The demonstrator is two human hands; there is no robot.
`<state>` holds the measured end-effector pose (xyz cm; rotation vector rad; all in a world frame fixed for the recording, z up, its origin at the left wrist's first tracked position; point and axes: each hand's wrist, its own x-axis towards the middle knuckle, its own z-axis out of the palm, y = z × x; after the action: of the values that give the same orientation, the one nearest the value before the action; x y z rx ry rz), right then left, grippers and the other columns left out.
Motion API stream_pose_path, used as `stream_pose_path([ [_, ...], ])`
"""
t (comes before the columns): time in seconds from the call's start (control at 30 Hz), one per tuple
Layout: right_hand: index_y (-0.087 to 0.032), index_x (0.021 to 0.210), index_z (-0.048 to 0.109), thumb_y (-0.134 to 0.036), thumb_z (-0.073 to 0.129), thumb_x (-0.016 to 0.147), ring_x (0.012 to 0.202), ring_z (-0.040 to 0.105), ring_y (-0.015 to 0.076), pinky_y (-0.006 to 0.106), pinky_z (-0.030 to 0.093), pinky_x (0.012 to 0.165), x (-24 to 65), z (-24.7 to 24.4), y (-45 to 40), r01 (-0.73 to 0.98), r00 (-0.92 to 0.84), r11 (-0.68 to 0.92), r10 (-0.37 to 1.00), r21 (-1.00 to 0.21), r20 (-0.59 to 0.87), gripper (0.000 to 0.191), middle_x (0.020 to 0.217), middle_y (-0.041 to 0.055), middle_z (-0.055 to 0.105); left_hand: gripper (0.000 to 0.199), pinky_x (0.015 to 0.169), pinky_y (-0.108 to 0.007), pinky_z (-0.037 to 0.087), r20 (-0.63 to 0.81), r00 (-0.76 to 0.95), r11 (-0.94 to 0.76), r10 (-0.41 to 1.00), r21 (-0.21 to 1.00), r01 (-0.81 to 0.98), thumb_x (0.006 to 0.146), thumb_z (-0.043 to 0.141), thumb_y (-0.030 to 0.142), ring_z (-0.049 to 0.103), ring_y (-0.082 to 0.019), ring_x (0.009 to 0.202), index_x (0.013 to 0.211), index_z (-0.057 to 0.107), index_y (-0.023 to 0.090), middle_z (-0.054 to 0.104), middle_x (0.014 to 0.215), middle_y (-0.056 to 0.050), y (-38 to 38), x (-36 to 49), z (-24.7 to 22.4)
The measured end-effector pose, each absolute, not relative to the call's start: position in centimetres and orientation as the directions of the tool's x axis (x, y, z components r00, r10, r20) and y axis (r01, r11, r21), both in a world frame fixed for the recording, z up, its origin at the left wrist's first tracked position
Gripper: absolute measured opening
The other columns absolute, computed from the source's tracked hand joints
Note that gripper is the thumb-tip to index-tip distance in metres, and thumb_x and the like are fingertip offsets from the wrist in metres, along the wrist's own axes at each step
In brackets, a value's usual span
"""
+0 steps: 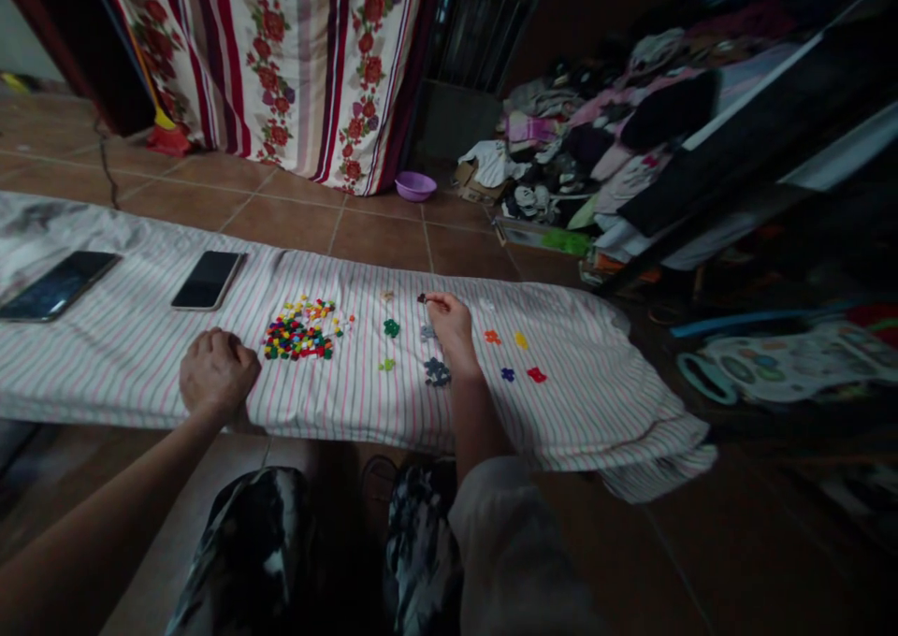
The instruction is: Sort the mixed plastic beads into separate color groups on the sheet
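My right hand (453, 332) reaches over the striped cloth with its fingers pinched. At its fingertips is a small dark brown piece (422, 297). Grey pieces (427, 333) lie partly behind this hand, and a dark grey cluster (436, 371) is just below. My left hand (217, 371) rests on the cloth as a closed fist. To its right spreads a mixed heap of tiny coloured pieces (301, 329). Between heap and right hand sit dark green pieces (391, 327), light green pieces (386, 364) and beige pieces (387, 296).
Right of my right hand are orange (492, 337), yellow (520, 339), blue (507, 374) and red pieces (537, 374). A phone (209, 280) and a larger dark-screened device (60, 285) lie left. Beyond the cloth-covered surface (589, 383) stand a purple basin (415, 186) and piled clothes (596, 131).
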<state>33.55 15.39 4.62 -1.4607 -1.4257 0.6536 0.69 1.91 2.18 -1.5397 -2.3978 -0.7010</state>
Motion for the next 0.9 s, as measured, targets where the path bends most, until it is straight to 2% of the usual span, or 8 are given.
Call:
stream_pose_path([
  [0.1, -0.019, 0.088, 0.071, -0.023, 0.050, 0.074, 0.081, 0.065, 0.0185, 0.032, 0.049, 0.082, 37.1, 4.6, 15.2, 0.607, 0.281, 0.064, 0.915, -0.792, 0.290, 0.026, 0.091, 0.0058, 0.072, 0.017, 0.083, -0.047, 0.044, 0.427, -0.436, 0.341, 0.792, 0.283, 0.896, 0.077, 0.043, 0.023, 0.057, -0.034, 0.097, 0.086, 0.055, 0.016, 0.062, 0.094, -0.018, 1.9, 0.8, 2.2],
  [0.2, -0.017, 0.089, 0.073, -0.021, 0.048, 0.073, 0.086, 0.065, 0.0209, 0.033, 0.048, 0.086, 39.6, 4.4, 14.8, 0.676, 0.324, -0.002, 0.899, -0.737, 0.295, 0.030, 0.091, 0.0086, 0.072, 0.011, 0.082, -0.047, 0.044, 0.454, -0.439, 0.334, 0.775, 0.295, 0.895, 0.075, 0.045, 0.023, 0.058, -0.034, 0.095, 0.082, 0.052, 0.018, 0.061, 0.090, -0.016, 2.0, 0.8, 2.1],
  [0.4, -0.018, 0.089, 0.074, -0.017, 0.045, 0.073, 0.094, 0.064, 0.0210, 0.032, 0.046, 0.092, 41.8, 3.1, 14.7, 0.717, 0.326, -0.055, 0.907, -0.695, 0.265, 0.034, 0.095, 0.0077, 0.073, 0.005, 0.081, -0.047, 0.046, 0.457, -0.440, 0.338, 0.773, 0.291, 0.895, 0.074, 0.044, 0.024, 0.057, -0.032, 0.091, 0.077, 0.046, 0.020, 0.058, 0.085, -0.012, 2.1, 0.7, 1.9],
  [0.63, -0.018, 0.098, 0.073, -0.015, 0.044, 0.077, 0.097, 0.064, 0.0204, 0.032, 0.045, 0.092, 40.8, 3.2, 14.5, 0.732, 0.285, -0.097, 0.943, -0.674, 0.174, 0.036, 0.101, 0.0085, 0.072, 0.006, 0.084, -0.047, 0.045, 0.443, -0.473, 0.356, 0.762, 0.324, 0.877, 0.072, 0.045, 0.025, 0.054, -0.029, 0.089, 0.075, 0.041, 0.022, 0.054, 0.083, -0.008, 2.1, 0.8, 2.0],
  [0.9, -0.020, 0.094, 0.073, -0.013, 0.044, 0.077, 0.097, 0.063, 0.0218, 0.035, 0.045, 0.092, 40.3, 4.6, 14.1, 0.755, 0.301, -0.096, 0.930, -0.649, 0.213, 0.035, 0.099, 0.0077, 0.072, 0.006, 0.085, -0.048, 0.044, 0.419, -0.480, 0.359, 0.770, 0.338, 0.870, 0.073, 0.045, 0.024, 0.054, -0.031, 0.091, 0.077, 0.044, 0.021, 0.056, 0.086, -0.009, 2.1, 0.8, 2.1],
])
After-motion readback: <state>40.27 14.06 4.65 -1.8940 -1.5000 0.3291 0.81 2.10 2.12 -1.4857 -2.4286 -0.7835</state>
